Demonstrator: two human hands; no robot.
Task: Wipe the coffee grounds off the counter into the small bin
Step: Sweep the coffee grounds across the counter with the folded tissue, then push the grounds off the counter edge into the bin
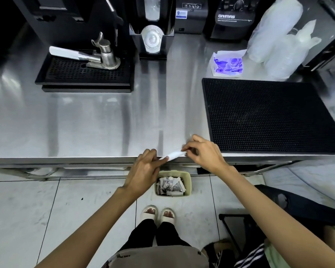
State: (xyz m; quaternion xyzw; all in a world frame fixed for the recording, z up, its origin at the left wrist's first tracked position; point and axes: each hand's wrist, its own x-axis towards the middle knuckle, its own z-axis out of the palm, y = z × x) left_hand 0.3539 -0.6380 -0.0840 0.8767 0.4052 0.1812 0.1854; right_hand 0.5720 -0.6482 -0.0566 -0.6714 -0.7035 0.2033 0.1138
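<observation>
Both hands meet at the front edge of the steel tabletop point(104, 117), holding a folded white tissue point(173, 154) between them. The left hand point(147, 167) pinches the tissue's lower left end with curled fingers, and the right hand point(203, 151) pinches its upper right end between thumb and fingertips. The tissue lies slanted across the edge, partly over the tabletop and partly past it. Whether it carries any grounds is too small to tell. The small bin point(189, 183) stands on the tiled floor right below the hands, close against the tabletop's front. It is pale green, with crumpled paper inside, and the left hand overlaps its left corner in this view. The person's feet in pale slippers point(159, 213) stand just behind the bin. On the tabletop, a black mat point(269, 117) lies just right of the right hand. Farther back on the left, a black drip tray point(83, 74) holds a metal portafilter point(103, 55) with a white handle. A lid holder point(153, 38) stands behind the middle, and a tissue pack point(228, 64) with a blue print lies beside clear plastic bags point(278, 45) at the far right.
</observation>
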